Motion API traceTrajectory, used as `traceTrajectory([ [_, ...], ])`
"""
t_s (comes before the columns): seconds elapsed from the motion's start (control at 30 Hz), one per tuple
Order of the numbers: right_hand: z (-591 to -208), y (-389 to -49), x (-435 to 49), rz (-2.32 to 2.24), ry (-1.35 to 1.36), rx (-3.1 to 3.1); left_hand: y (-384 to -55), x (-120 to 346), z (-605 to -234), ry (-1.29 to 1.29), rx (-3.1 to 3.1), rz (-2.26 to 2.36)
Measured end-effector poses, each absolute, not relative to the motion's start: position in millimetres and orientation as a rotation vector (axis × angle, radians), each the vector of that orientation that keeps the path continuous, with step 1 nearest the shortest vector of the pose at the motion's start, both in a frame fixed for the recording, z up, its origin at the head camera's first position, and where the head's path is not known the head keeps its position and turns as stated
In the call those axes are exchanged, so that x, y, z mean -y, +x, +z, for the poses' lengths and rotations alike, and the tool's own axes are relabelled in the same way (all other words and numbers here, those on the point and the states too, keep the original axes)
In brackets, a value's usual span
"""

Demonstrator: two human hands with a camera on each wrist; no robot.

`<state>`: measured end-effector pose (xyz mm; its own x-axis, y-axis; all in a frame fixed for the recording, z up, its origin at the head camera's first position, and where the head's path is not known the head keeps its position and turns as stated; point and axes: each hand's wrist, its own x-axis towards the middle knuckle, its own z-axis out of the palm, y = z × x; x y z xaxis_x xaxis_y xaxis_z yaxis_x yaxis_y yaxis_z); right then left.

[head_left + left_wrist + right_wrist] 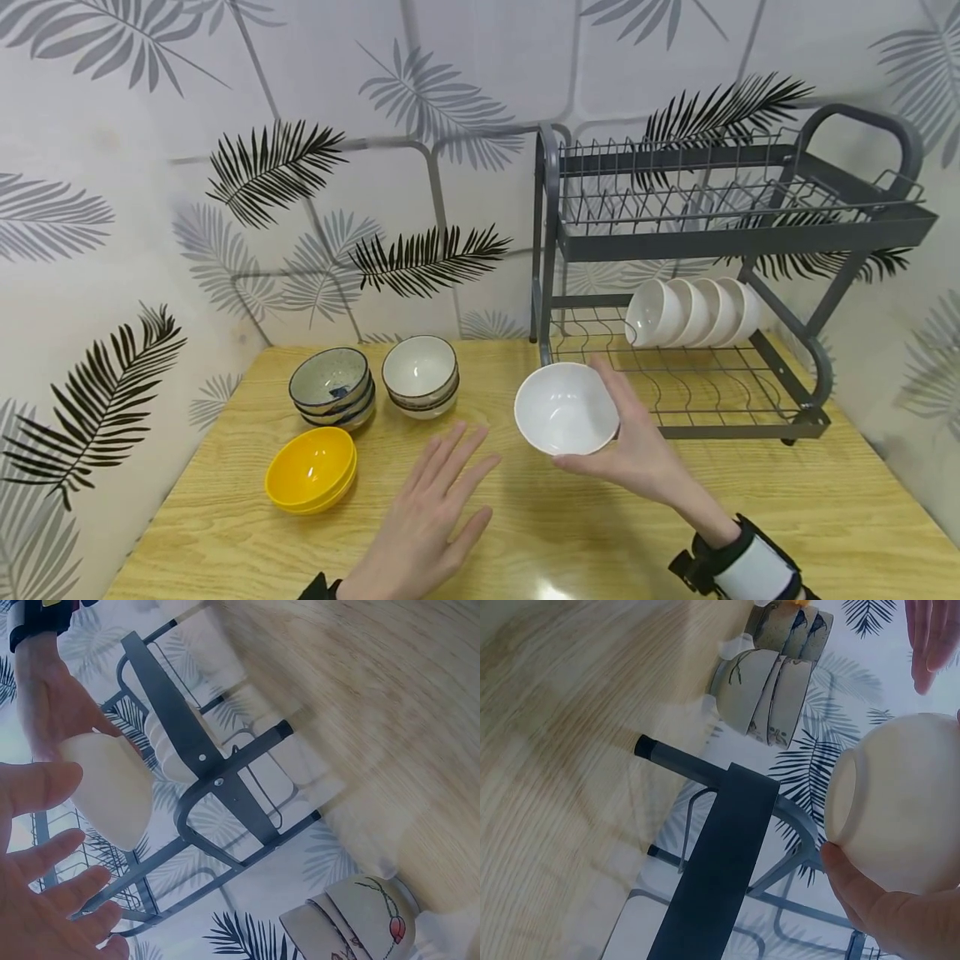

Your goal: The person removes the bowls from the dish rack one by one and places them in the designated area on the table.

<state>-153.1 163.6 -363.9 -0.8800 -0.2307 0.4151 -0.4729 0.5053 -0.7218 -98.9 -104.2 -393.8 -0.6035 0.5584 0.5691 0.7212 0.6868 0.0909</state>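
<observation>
Bowl, plain glossy white, round (564,410), just right of frame centre, tilted, raised off light wood-grain tabletop (570,542); right hand (633,450) pinches it between thumb and fingers. Left hand (427,525), lower centre, fingers spread, holds nothing. Smooth glaze could slip if pinch loosens; swing rightward could knock rim against dark grey metal two-tier rack (750,245).

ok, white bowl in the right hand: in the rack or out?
Out. The right hand grips the white bowl outside the two-tier dish rack; four other white bowls sit on its lower tier.
</observation>
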Motion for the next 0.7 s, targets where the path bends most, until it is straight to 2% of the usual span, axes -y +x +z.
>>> traceTrajectory([
  [0.7, -363.3, -141.8, -152.4, 1.368, 0.695, 2.44, -99.2, 100.0, -392.7, -1.004, 2.409, -0.427],
])
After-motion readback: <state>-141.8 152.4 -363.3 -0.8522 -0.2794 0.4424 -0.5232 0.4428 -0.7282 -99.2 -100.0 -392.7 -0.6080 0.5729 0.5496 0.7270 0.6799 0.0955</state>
